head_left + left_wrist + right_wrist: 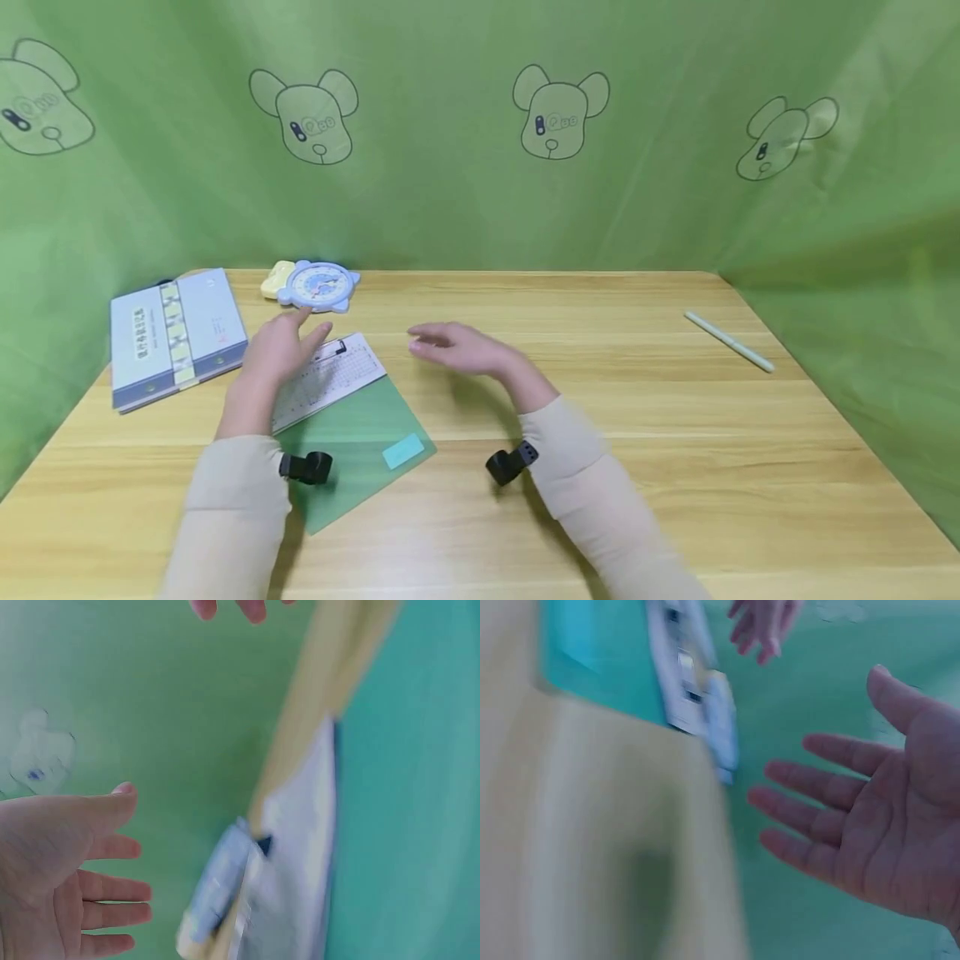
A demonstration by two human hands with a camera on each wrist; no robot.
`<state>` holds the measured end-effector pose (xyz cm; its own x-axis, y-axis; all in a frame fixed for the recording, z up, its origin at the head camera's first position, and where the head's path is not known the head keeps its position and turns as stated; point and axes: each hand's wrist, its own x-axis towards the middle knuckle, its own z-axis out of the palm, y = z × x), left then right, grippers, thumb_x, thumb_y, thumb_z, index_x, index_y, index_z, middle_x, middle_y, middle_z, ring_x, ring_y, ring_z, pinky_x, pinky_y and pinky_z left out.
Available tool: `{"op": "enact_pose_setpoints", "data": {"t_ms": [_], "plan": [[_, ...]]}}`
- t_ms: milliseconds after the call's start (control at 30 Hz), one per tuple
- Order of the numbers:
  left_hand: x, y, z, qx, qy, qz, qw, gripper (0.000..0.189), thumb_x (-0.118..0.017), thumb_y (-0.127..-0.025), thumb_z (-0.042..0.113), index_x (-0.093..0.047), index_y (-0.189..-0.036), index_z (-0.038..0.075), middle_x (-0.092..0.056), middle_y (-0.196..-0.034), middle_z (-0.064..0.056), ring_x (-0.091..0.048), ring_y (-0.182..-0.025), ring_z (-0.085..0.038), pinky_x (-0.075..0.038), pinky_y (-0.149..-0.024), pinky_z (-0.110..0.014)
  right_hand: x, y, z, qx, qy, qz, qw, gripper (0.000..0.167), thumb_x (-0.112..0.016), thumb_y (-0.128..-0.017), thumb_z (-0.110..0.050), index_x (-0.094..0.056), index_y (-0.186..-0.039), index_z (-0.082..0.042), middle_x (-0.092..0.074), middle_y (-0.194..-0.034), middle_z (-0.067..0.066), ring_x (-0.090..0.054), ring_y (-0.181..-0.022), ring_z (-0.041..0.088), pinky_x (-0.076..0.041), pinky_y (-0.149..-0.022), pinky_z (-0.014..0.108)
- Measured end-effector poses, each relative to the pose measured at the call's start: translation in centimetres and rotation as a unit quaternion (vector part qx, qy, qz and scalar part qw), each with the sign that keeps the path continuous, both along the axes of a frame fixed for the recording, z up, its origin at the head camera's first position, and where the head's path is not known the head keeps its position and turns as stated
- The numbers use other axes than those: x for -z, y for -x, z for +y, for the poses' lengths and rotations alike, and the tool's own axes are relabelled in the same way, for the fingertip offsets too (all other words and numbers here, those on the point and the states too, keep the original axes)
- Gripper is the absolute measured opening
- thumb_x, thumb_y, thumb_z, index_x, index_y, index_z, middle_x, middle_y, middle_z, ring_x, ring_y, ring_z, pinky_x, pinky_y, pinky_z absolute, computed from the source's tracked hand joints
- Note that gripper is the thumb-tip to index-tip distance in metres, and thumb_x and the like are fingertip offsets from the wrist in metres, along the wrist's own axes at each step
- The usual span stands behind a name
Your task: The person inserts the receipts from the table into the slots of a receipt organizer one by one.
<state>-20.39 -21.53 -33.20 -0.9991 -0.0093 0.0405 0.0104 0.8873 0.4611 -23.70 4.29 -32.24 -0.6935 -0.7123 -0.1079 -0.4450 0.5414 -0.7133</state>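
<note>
My left hand (279, 350) hovers above the left end of a green clipboard (352, 450), its fingers loosely extended and holding nothing. A white printed strip with a small grid and a dark clip (330, 375) runs along the clipboard's far end. To the right of the clipboard, my right hand (459, 346) hangs over the table, palm turned inward, fingers slightly bent and nothing in them. In the right wrist view the right hand (870, 802) shows spread fingers, while the left wrist view shows the left hand (67, 885) with straight fingers, apart from the clipboard.
A thick blue binder (206, 312) with a patterned band lies at the left. Behind the clipboard sits a blue clock-like dial (322, 286) beside a pale yellow piece (277, 281). A pale green pen-like stick (727, 341) lies at the right. A green curtain (450, 208) encloses the table.
</note>
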Motion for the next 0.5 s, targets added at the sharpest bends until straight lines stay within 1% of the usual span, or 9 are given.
{"op": "enact_pose_setpoints", "data": {"t_ms": [67, 133, 200, 267, 367, 433, 500], "plan": [[-0.7, 0.1, 1.0, -0.003, -0.003, 0.026, 0.9997, 0.068, -0.034, -0.089, 0.047, -0.022, -0.134, -0.002, -0.023, -0.132, -0.029, -0.023, -0.117, -0.045, -0.018, -0.093, -0.053, -1.1, 0.1, 1.5, 0.024, -0.015, 0.038, 0.9989, 0.056, -0.038, -0.090, -0.041, -0.030, -0.133, -0.007, -0.035, -0.132, 0.010, -0.035, -0.117, 0.024, -0.027, -0.095, 0.035], [-1.1, 0.2, 2.3, -0.006, -0.008, 0.052, 0.9986, 0.069, -0.034, -0.089, 0.048, -0.018, -0.136, 0.000, -0.017, -0.134, -0.028, -0.018, -0.120, -0.043, -0.015, -0.095, -0.053, -1.8, 0.3, 2.8, 0.052, -0.028, 0.069, 0.9959, 0.060, -0.038, -0.089, -0.043, -0.025, -0.135, -0.007, -0.029, -0.135, 0.011, -0.030, -0.120, 0.025, -0.023, -0.097, 0.036], [-1.2, 0.4, 3.7, -0.007, -0.007, 0.071, 0.9974, 0.071, -0.032, -0.088, 0.051, -0.014, -0.137, 0.002, -0.013, -0.136, -0.027, -0.014, -0.122, -0.041, -0.012, -0.095, -0.054, -2.1, 0.6, 3.9, 0.078, -0.041, 0.096, 0.9915, 0.063, -0.038, -0.089, -0.045, -0.021, -0.137, -0.007, -0.023, -0.138, 0.011, -0.023, -0.124, 0.025, -0.018, -0.099, 0.035], [-1.0, 0.5, 5.1, -0.003, 0.000, 0.085, 0.9963, 0.073, -0.031, -0.087, 0.053, -0.013, -0.137, 0.004, -0.011, -0.137, -0.026, -0.012, -0.124, -0.039, -0.009, -0.096, -0.054, -2.1, 0.8, 4.7, 0.101, -0.053, 0.113, 0.9870, 0.067, -0.038, -0.088, -0.047, -0.018, -0.137, -0.006, -0.019, -0.139, 0.012, -0.016, -0.126, 0.025, -0.013, -0.100, 0.036], [-0.4, 0.6, 7.2, 0.006, 0.022, 0.080, 0.9965, 0.074, -0.030, -0.086, 0.056, -0.013, -0.138, 0.006, -0.007, -0.139, -0.023, -0.007, -0.126, -0.036, -0.005, -0.096, -0.054, -1.5, 1.0, 5.3, 0.137, -0.090, 0.128, 0.9782, 0.072, -0.036, -0.086, -0.053, -0.013, -0.139, -0.009, -0.012, -0.141, 0.014, -0.009, -0.127, 0.029, -0.009, -0.100, 0.042], [0.1, 0.7, 8.5, 0.010, 0.041, 0.065, 0.9970, 0.076, -0.030, -0.084, 0.059, -0.013, -0.138, 0.008, -0.003, -0.140, -0.021, -0.003, -0.126, -0.034, -0.002, -0.095, -0.055, -0.9, 1.0, 5.4, 0.160, -0.126, 0.137, 0.9694, 0.077, -0.035, -0.083, -0.058, -0.010, -0.139, -0.012, -0.007, -0.141, 0.015, -0.003, -0.126, 0.033, -0.006, -0.098, 0.048], [0.7, 0.8, 9.5, 0.013, 0.063, 0.043, 0.9971, 0.078, -0.028, -0.082, 0.063, -0.012, -0.139, 0.011, -0.001, -0.140, -0.020, 0.001, -0.126, -0.033, 0.000, -0.094, -0.056, -0.3, 1.0, 5.4, 0.182, -0.158, 0.141, 0.9603, 0.080, -0.035, -0.081, -0.062, -0.008, -0.140, -0.015, -0.003, -0.141, 0.016, 0.002, -0.126, 0.036, -0.005, -0.096, 0.054]]}}
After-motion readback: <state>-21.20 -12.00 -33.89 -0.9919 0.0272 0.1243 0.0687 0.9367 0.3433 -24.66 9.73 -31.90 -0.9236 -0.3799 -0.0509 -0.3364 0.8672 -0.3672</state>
